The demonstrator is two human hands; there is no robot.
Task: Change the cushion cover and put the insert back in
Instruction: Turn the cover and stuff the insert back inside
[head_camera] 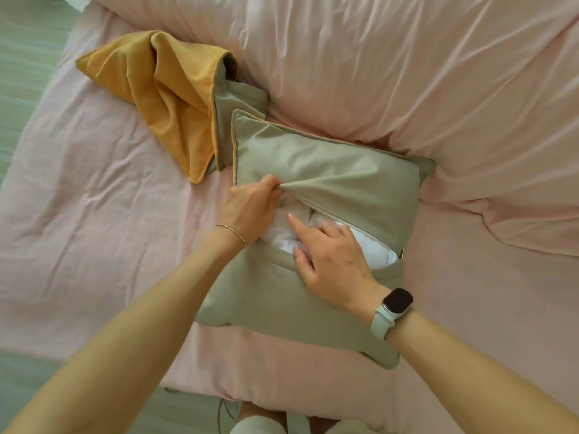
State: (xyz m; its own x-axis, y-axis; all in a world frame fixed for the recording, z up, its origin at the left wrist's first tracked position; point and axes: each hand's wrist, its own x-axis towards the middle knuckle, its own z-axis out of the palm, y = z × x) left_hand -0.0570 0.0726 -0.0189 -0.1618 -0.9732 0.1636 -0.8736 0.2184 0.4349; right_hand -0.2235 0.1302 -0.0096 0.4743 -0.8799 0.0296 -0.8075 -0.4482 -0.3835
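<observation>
A sage-green cushion cover [329, 164] lies on the pink bed with its zip opening gaping across the middle. The white insert [372, 249] shows through that opening. My left hand [250, 211] pinches the upper edge of the opening and pulls it up and to the left. My right hand [329, 255] rests on the white insert at the opening, index finger stretched out, the other fingers pressing into the insert. An empty mustard-yellow cover [163, 98] with a green reverse lies crumpled at the upper left, partly under the green cushion's corner.
The pink sheet [94, 198] covers the bed; a bulky pink duvet [407, 73] is heaped at the back and right. The bed's edges run along the left and near side, with greenish floor [25, 89] beyond. My knees show at the bottom edge.
</observation>
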